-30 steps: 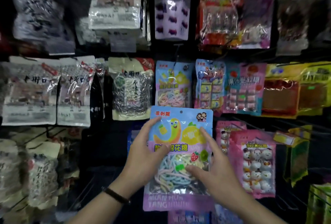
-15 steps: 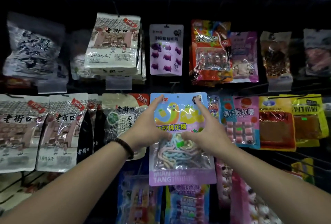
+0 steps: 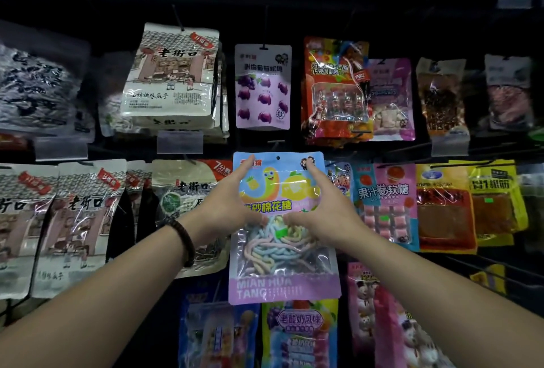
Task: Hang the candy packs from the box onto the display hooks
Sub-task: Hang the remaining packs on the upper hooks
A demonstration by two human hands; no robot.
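A blue and purple candy pack [image 3: 284,264] with pastel marshmallow ropes inside is held upright against the middle row of the display. My left hand [image 3: 232,205] grips its left edge, thumb across the front and index finger up near the top corner. My right hand [image 3: 323,208] grips the right edge the same way. The pack's round hang hole [image 3: 278,158] sits just below a thin metal display hook [image 3: 275,142]. I cannot tell whether the hook passes through the hole. The box is out of view.
Hanging packs fill the dark rack: white seed bags [image 3: 173,73] upper left, a purple grape gummy pack [image 3: 263,86] above, a red cola candy pack [image 3: 335,90], a pink soft-candy pack [image 3: 382,205] right. More packs [image 3: 297,335] hang below. Clear price tags [image 3: 179,142] jut from the rails.
Both hands raised the candy pack from the lower row up to the middle row, and my view tilted upward with it. In the last half second the pack barely moved.
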